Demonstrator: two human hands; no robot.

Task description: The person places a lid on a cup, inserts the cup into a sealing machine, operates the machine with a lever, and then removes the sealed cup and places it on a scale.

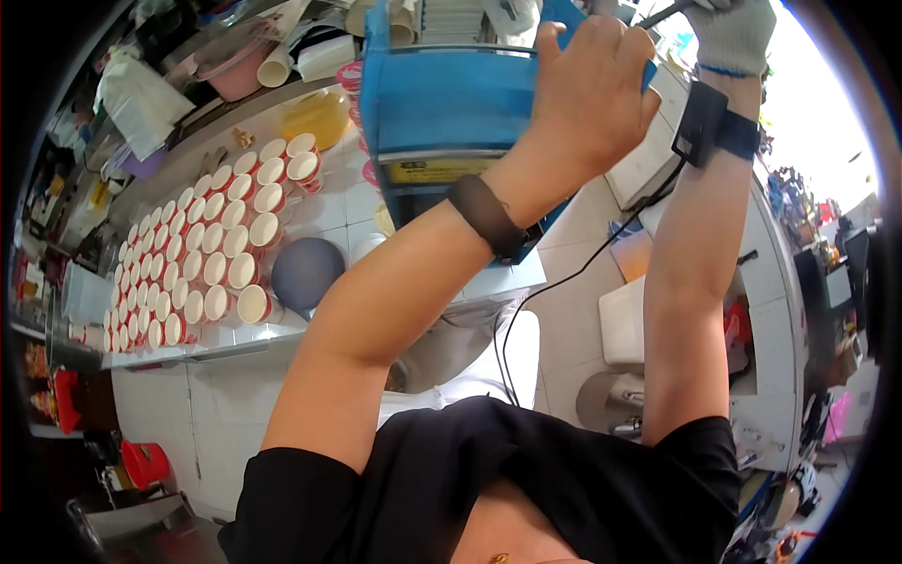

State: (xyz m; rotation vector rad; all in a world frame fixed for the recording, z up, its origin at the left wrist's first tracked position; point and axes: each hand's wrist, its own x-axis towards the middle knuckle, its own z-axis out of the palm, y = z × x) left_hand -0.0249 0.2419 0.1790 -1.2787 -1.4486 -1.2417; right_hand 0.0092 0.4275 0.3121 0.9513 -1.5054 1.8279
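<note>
A blue metal machine [451,99] with a yellow label stands on the counter's right end. My bare left hand [597,94] lies over its upper right corner, fingers bent around the blue edge. My right hand [731,36], in a whitish knitted glove, is closed around the end of a dark rod-like handle [669,12] reaching toward the machine. The glove's fingertips are partly cut off by the top of the view. Stacked pink-and-white cups or lids [350,83] stand along the machine's left side.
Rows of red-and-white paper cups [202,240] cover the tiled counter [324,214] to the left. Near them are a dark round stool-like disc [308,273], a yellow bowl [315,117] and a pink basin [232,70]. A black cable [573,273] hangs between the machine and my right wrist.
</note>
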